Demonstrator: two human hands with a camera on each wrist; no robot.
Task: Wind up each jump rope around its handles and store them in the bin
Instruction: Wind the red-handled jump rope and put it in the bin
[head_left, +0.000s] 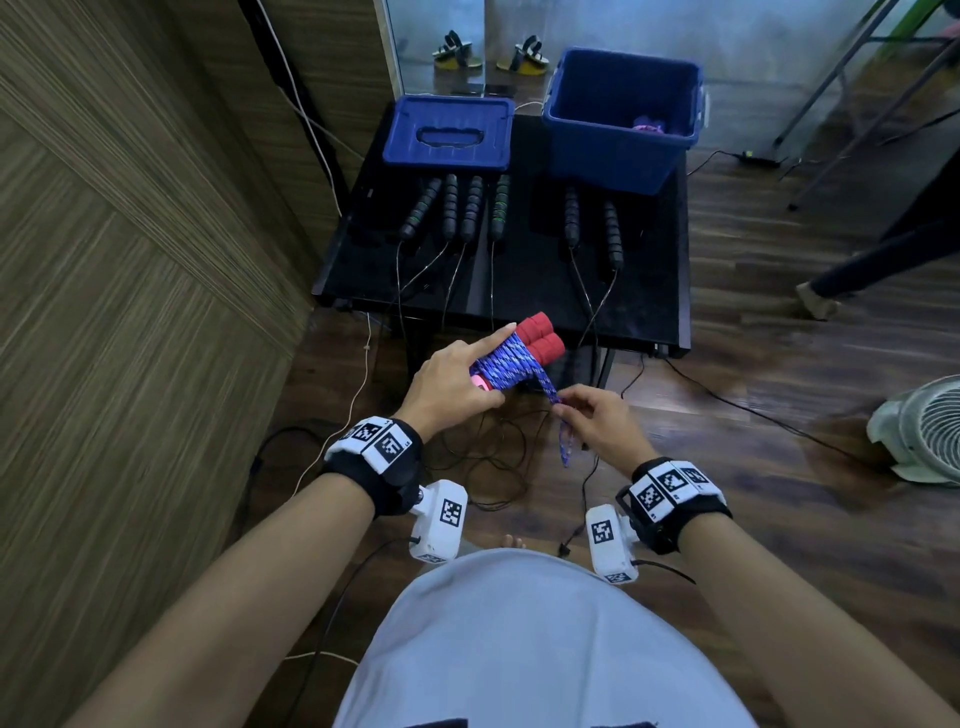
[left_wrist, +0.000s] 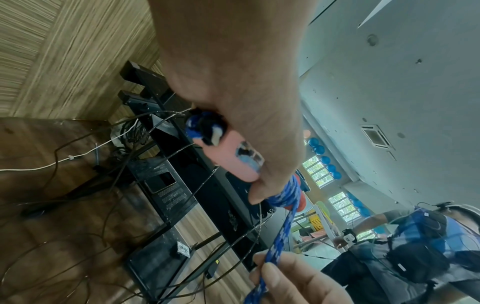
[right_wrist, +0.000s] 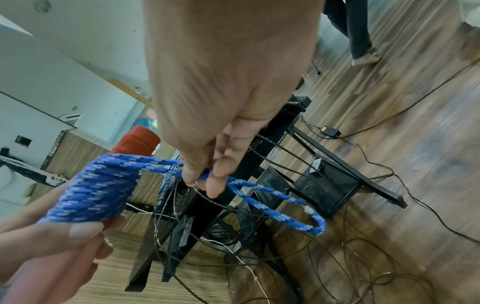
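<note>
Standing before a black table (head_left: 649, 291) on wood flooring (head_left: 779, 364), left hand (head_left: 447, 384) grips the wound rope bundle (head_left: 506, 364); right hand (head_left: 597, 421) pinches its loose end.

A black strap with white blocks printed with black square markers is worn on each bare wrist (head_left: 372, 451); a white marked camera housing (head_left: 439, 519) with a dark cable is hung below each; a pale grey garment (head_left: 519, 649) is worn

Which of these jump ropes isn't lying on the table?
The blue braided rope with red handles: the left hand grips its wound bundle while the right hand pinches its loose end. The black-handled ropes lie on the table.
</note>
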